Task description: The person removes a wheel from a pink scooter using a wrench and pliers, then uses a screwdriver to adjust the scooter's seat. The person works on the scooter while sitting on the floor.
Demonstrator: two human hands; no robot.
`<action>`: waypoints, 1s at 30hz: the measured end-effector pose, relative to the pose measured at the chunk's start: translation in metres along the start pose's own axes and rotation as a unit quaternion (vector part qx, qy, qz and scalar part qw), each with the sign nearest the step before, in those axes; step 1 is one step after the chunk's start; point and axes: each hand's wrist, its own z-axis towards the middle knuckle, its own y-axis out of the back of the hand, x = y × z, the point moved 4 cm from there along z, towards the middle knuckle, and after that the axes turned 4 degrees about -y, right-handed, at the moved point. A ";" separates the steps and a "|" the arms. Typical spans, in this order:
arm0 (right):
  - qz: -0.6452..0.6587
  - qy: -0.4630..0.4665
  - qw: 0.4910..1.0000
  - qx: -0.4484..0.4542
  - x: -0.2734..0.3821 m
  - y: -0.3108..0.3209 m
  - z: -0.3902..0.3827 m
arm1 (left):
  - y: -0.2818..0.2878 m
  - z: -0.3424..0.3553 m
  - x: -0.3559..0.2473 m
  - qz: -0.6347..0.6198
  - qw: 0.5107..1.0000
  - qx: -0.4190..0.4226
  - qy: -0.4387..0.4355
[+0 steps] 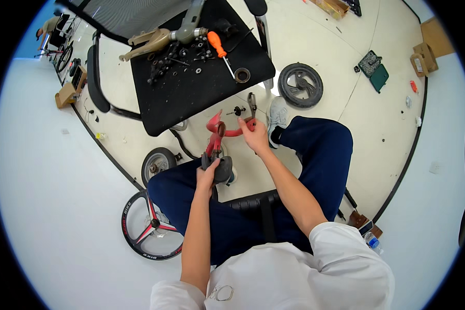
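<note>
While the left hand (pixel 205 179) is closed around a rounded black piece (pixel 223 170) just below the middle of the frame, the right hand (pixel 257 138) grips the far end of a red frame (pixel 216 137), up and to the right. The red frame sits near the middle of the picture, between the person's knees, its lower end meeting the black piece. A metal tool (pixel 251 101) rises just above the right hand; whether the fingers also hold it, one cannot tell. At the upper centre, a black chair (pixel 191 98) bears an orange-handled screwdriver (pixel 216 43), a dark ring (pixel 237 79) touching its tip, and scattered bolts (pixel 169 58). A black wheel (pixel 301 85) lies right of the chair, and a three-spoke wheel (pixel 155 223) shows at the lower left, partly behind the person's leg.
</note>
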 end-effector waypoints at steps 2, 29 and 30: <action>0.014 -0.007 1.000 -0.007 -0.001 0.000 -0.017 | 0.027 0.049 0.055 0.050 0.998 -0.047 -0.001; -0.023 0.047 0.969 0.243 0.086 0.068 -0.063 | 0.102 -0.062 -0.089 0.145 0.967 0.037 -0.208; -0.019 0.041 0.970 0.237 0.084 0.067 -0.061 | 0.101 -0.061 -0.088 0.134 0.968 0.042 -0.207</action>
